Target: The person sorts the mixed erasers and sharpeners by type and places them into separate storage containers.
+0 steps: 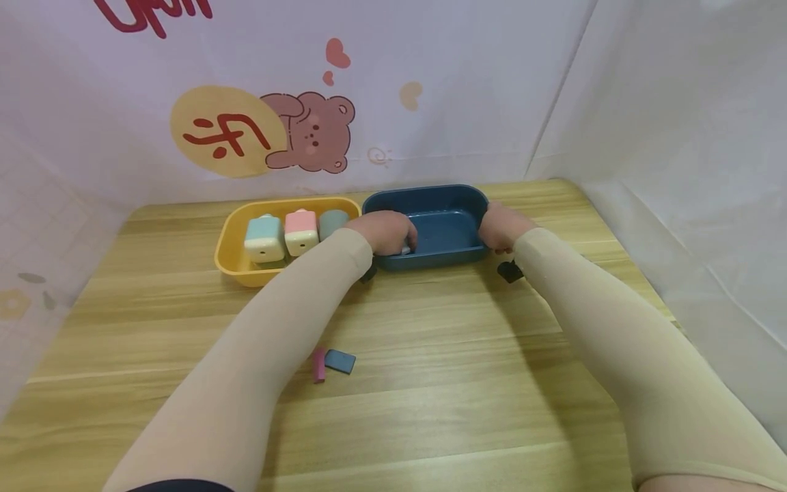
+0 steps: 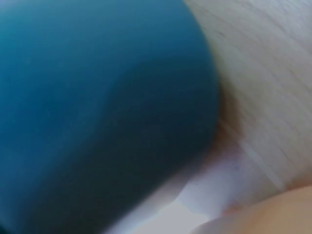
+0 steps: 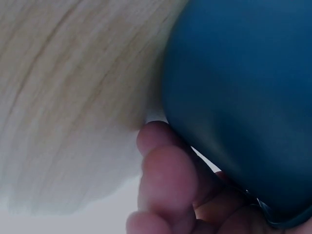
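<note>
A dark blue rounded plastic bin (image 1: pixel 445 256) stands at the back of the table. My left hand (image 1: pixel 387 231) grips its left end, with fingers reaching over the rim to the inside. A small pale item (image 1: pixel 406 249) shows by those fingertips, mostly hidden by the hand. At the opposite end my right hand (image 1: pixel 503 227) holds the bin by its rim. In the right wrist view, curled fingers (image 3: pixel 170 178) lie against the bin's outer wall (image 3: pixel 243 97). The left wrist view is filled largely by the bin's blurred blue wall (image 2: pixel 122 97).
Left of the bin stands a yellow bin (image 1: pixel 227 263) with a blue-and-white block (image 1: pixel 265 239), a pink-and-white block (image 1: pixel 301 232) and a grey-green piece (image 1: pixel 332 222). A pink stick (image 1: pixel 318 365) and a blue-grey flat piece (image 1: pixel 340 361) lie nearer on the wooden table (image 1: pixel 430 396). White cloth hangs behind.
</note>
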Available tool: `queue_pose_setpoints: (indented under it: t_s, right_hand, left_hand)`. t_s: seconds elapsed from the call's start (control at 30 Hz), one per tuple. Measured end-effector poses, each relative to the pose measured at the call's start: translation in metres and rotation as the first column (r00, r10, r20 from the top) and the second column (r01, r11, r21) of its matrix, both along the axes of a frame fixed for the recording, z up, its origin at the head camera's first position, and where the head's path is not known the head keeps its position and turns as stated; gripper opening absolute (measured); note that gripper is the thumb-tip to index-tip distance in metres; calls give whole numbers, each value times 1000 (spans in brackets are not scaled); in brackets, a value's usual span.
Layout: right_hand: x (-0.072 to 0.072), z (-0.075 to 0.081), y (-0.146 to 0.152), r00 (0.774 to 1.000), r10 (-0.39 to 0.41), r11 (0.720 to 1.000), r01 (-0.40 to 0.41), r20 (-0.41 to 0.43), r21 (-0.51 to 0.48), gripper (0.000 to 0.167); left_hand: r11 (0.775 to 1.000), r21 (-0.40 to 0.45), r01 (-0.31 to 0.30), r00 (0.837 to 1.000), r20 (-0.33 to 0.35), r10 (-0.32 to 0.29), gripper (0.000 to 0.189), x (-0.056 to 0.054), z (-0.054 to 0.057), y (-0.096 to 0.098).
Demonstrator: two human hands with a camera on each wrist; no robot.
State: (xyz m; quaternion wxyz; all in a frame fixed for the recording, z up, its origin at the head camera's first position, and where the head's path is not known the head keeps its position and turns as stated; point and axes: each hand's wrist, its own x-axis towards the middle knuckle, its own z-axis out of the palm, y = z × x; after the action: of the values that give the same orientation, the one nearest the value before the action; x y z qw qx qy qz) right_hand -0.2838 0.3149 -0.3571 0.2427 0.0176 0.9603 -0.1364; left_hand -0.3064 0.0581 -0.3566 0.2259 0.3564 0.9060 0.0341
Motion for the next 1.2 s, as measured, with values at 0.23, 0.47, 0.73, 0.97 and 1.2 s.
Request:
queue_pose_setpoints:
  t_s: [0.23,0.47,0.73,0.97,1.2]
  right_hand:
    - [1,1,1,1000,4,1000,-4,-4,-16,63]
    - [3,1,0,1000,-17,999,17,6,-28,65]
    - [2,0,1,1000,-9,999,8,-14,-44,55]
    - [3,0,1,1000,-18,998,17,-10,-61,52]
    - [1,-2,1,1000,-17,997,15,-17,-71,45]
  left_hand:
    - [999,24,-43,999,18,42,33,1,1,0]
    - [996,65,-63,998,-16,64,31,1,-2,-2]
    - [989,133,-71,997,-28,76,32,5,-3,-9]
    - [984,167,-66,997,-15,70,33,14,0,-15]
    - [982,182,-47,998,-28,53,33,21,4,-19]
